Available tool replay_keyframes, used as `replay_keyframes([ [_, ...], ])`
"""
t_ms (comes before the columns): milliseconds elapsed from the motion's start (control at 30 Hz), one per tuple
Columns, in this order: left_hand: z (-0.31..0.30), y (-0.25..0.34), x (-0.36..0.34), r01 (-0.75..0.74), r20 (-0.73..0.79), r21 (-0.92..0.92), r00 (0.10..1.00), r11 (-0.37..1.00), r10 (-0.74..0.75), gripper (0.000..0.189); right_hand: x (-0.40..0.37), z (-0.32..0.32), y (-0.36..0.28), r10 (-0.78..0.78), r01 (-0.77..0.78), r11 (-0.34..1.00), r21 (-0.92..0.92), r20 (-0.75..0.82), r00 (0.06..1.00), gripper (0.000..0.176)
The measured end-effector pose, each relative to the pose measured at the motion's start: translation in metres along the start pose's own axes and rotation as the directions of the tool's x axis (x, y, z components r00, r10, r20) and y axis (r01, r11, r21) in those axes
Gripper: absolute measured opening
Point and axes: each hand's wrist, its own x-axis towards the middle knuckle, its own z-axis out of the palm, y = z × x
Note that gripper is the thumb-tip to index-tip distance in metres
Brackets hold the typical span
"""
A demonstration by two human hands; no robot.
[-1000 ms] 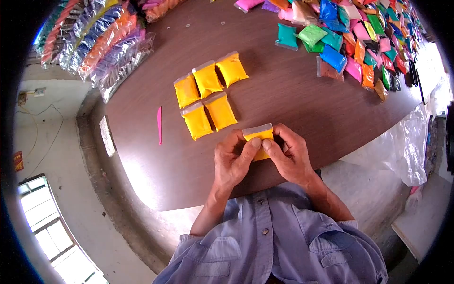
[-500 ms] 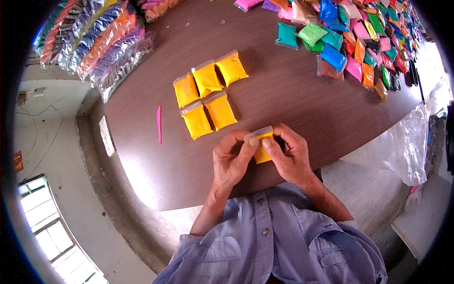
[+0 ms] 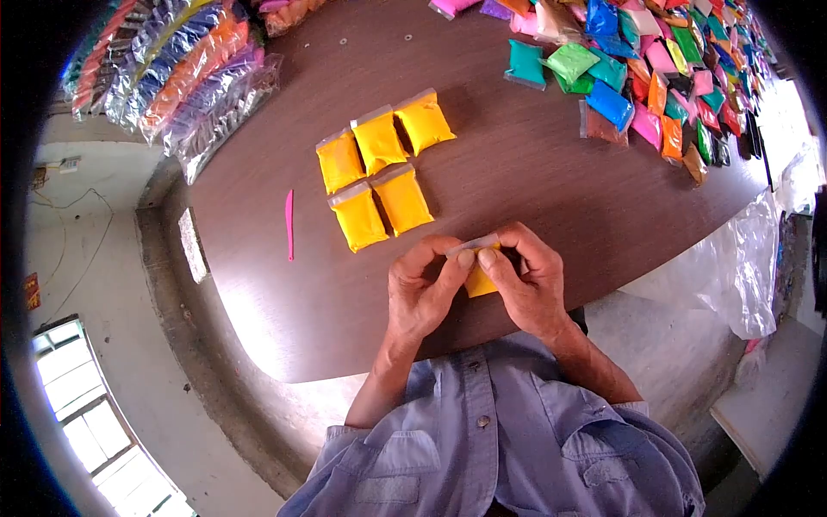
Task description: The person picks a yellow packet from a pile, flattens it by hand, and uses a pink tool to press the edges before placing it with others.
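Note:
Between both hands, near the table's front edge, is a small clear plastic bag filled with something yellow [image 3: 483,283]. My left hand [image 3: 425,284] pinches the left side of its top strip between thumb and fingers. My right hand [image 3: 530,280] grips the same strip on the right, the two thumbs close together. Part of the bag is hidden behind the thumbs. Beyond my hands lie several more yellow bags [image 3: 379,143] in two rows. Left of them rests a thin pink plastic stick [image 3: 290,226], probably a modelling tool.
A large heap of small bags in many colours [image 3: 659,60] covers the far right of the brown table [image 3: 517,172]. Long clear packs of colourful pieces [image 3: 198,77] lie at the far left. Clear plastic sheeting [image 3: 741,267] hangs by the right edge.
The thumbs have shifted slightly on the yellow bag's top strip, which now looks more tilted or folded toward me. The other bags and the pink stick stay in place.

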Motion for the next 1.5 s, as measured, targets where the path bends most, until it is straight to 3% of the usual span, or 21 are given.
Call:
replay_keyframes([
  [267,0.001,-0.005,0.000,-0.036,-0.025,0.003,0.999,0.999,0.036,0.015,0.001,-0.004,-0.001,-0.063,0.066,0.995,-0.081,0.033,0.997,0.013],
  [333,0.002,0.000,0.001,-0.041,-0.012,-0.004,0.999,0.999,0.041,0.015,0.000,-0.002,-0.001,-0.057,0.057,0.998,-0.032,-0.001,0.998,0.012],
  [367,0.001,0.005,0.002,0.021,-0.005,-0.048,1.000,0.999,-0.022,0.014,-0.001,-0.002,-0.002,-0.057,0.057,0.998,-0.034,0.001,0.998,0.012],
  [400,0.001,0.007,0.002,0.084,0.004,-0.091,0.996,0.992,-0.084,0.013,-0.002,-0.001,-0.004,-0.007,0.006,1.000,-0.002,-0.028,1.000,0.011],
  [467,0.000,0.002,0.003,0.054,0.016,-0.101,0.999,0.993,-0.052,0.012,-0.002,0.001,-0.005,0.045,-0.043,0.999,0.027,-0.054,0.998,0.011],
  [633,0.000,-0.005,0.003,-0.018,0.038,-0.106,0.999,0.994,0.022,0.009,-0.002,0.001,0.007,-0.089,0.086,0.996,-0.039,-0.088,0.992,0.010],
  [733,0.001,0.004,0.003,-0.013,0.017,-0.042,1.000,0.999,0.013,0.013,-0.003,0.002,0.001,-0.039,0.038,0.999,-0.007,-0.095,0.995,0.012],
  [800,-0.002,0.010,0.003,-0.055,0.103,0.163,0.994,0.985,0.038,0.020,-0.002,0.004,-0.002,-0.062,0.061,0.998,-0.017,-0.099,0.993,0.013],
  [933,-0.002,0.006,0.003,-0.002,0.085,0.266,0.996,0.964,-0.021,0.024,-0.001,0.005,0.002,-0.108,0.106,0.994,-0.024,-0.119,0.987,0.017],
  [1067,0.001,0.001,0.003,0.072,0.040,0.143,0.996,0.987,-0.078,0.023,-0.005,0.000,-0.002,0.019,-0.015,0.999,0.046,-0.096,0.995,0.018],
  [1133,0.000,-0.003,0.003,0.029,-0.022,0.134,0.999,0.991,-0.026,0.021,-0.005,-0.002,-0.009,0.078,-0.082,0.993,-0.091,-0.043,0.996,0.019],
  [1200,0.002,0.002,0.000,-0.020,0.006,0.158,1.000,0.987,0.020,0.021,-0.003,0.001,-0.007,0.011,-0.017,0.997,-0.074,-0.084,0.996,0.015],
  [1267,0.010,0.016,0.000,0.088,-0.033,0.026,0.996,0.996,-0.087,0.023,-0.004,0.001,0.004,-0.085,0.063,0.983,-0.175,-0.122,0.989,0.013],
  [1367,0.007,0.020,0.001,0.059,0.073,0.098,0.995,0.993,-0.066,0.023,-0.005,0.000,0.001,-0.038,0.034,0.999,-0.032,-0.130,0.991,0.016],
  [1433,0.006,0.007,0.001,0.105,0.071,0.204,0.990,0.973,-0.121,0.023,-0.004,-0.005,-0.002,-0.005,0.002,0.999,-0.044,-0.079,0.997,0.023],
  [1500,0.010,0.012,0.002,0.063,0.070,0.218,0.994,0.974,-0.081,0.020,-0.004,-0.008,-0.006,0.004,-0.005,1.000,-0.018,-0.062,0.998,0.025],
])
